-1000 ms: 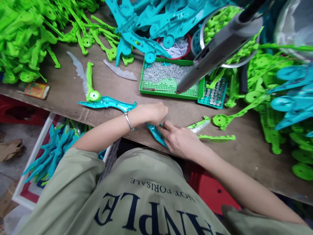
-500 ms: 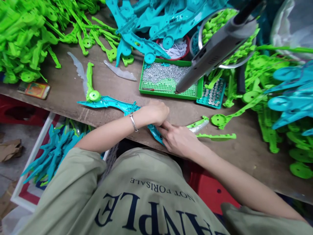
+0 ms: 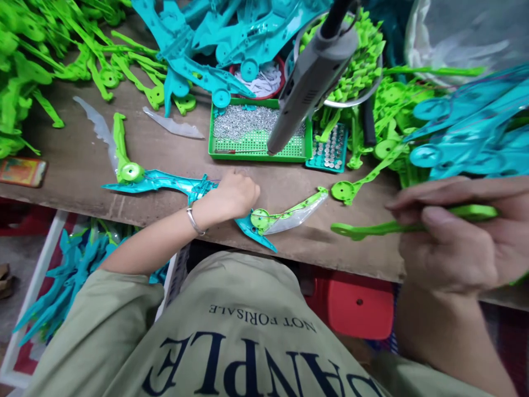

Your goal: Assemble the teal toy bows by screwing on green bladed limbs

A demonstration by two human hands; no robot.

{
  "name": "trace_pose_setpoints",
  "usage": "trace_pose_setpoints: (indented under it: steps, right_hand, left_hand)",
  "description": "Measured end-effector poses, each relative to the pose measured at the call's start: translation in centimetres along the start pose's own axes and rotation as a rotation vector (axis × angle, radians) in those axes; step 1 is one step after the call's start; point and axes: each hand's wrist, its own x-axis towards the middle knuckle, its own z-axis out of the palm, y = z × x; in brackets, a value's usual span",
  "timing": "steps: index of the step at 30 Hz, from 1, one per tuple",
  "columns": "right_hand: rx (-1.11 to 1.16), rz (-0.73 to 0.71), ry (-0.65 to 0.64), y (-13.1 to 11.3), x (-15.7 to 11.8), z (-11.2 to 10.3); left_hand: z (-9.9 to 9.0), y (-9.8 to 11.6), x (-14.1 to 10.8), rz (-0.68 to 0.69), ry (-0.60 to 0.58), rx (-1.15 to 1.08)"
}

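My left hand (image 3: 238,194), a bracelet at its wrist, is closed over the middle of a teal plastic toy bow shell (image 3: 165,181) lying on the table; its fingertips are hidden. A green arm (image 3: 119,146) and a translucent blade (image 3: 99,129) sit at the shell's left end. At its right end lie a green arm with a round hub (image 3: 260,219) and a clear blade (image 3: 293,219). My right hand (image 3: 458,242), raised near the camera at the right, grips a long green plastic arm (image 3: 367,229) between thumb and fingers.
A grey electric screwdriver (image 3: 300,91) hangs over a green tray (image 3: 260,157) of small screws. Beside it stands a teal tray (image 3: 341,165) of round metal pieces. Piles of green arms (image 3: 25,71) and teal shells (image 3: 248,33) line the back. A loose translucent blade (image 3: 173,125) lies left.
My right hand has left the shell's right end and moved right and up, taking the green arm from the table. My left hand stays on the shell. The view has shifted right.
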Motion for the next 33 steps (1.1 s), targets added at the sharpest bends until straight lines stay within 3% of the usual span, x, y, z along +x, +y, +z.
trace_pose_setpoints:
  steps: [3, 7, 10, 13, 18, 22, 26, 33]
  right_hand:
    - [0.227, -0.014, 0.232, 1.4, -1.7, 1.2]
    - [0.248, 0.102, 0.229, 2.8, -3.0, 1.6]
    - [0.193, 0.183, -0.070, 3.2, -2.9, 1.0]
    - [-0.011, 0.035, -0.413, 3.0, -1.8, 1.2]
    - [-0.190, -0.118, -0.798, 2.8, 0.9, 4.4]
    - [-0.276, -0.145, -1.046, 2.7, 2.1, 7.1]
    - [-0.391, -0.130, -1.174, 2.3, 2.7, 8.4]
    - [-0.492, -0.140, -1.210, 2.1, 3.0, 8.8]
  left_hand:
    - [0.5, 0.1, -0.4, 0.026, 0.086, 0.013]
    - [1.3, 0.1, -1.2, 0.054, 0.193, 0.049]
    - [1.1, 0.8, -1.9, 0.025, 0.267, 0.104]
    - [0.8, 2.0, -2.5, 0.003, 0.360, 0.033]
    - [2.4, 3.0, -3.1, 0.037, 0.363, -0.267]
    - [4.0, 2.9, -3.1, 0.011, 0.353, -0.299]
    - [3.7, 2.7, -2.5, -0.001, 0.318, -0.312]
    - [2.3, 2.8, -0.9, -0.060, 0.194, -0.447]
